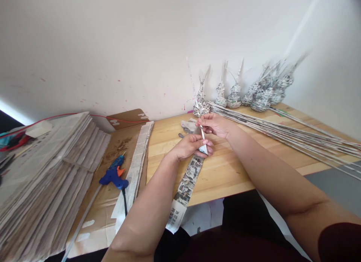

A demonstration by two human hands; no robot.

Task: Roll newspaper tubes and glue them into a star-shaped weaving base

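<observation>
A thin newspaper tube (pixel 193 85) slants up from between my hands, its tip in front of the wall. Low on it, my left hand (pixel 188 146) pinches the pointed end where the paper wraps round. Above that, the fingers of my right hand (pixel 216 124) are closed round the tube. From under my left hand a flat newspaper strip (pixel 187 185) runs toward me and hangs over the table's front edge. Just beyond my hands lies a crumpled grey cloth (pixel 189 126), partly hidden.
Several woven newspaper figures (pixel 234 96) stand along the wall. A bundle of long paper tubes (pixel 270 131) stretches right across the wooden table (pixel 225 179). At left are a blue glue gun (pixel 114 175), cut newspaper strips (pixel 140 153) on cardboard, and a tall newspaper stack (pixel 64 171).
</observation>
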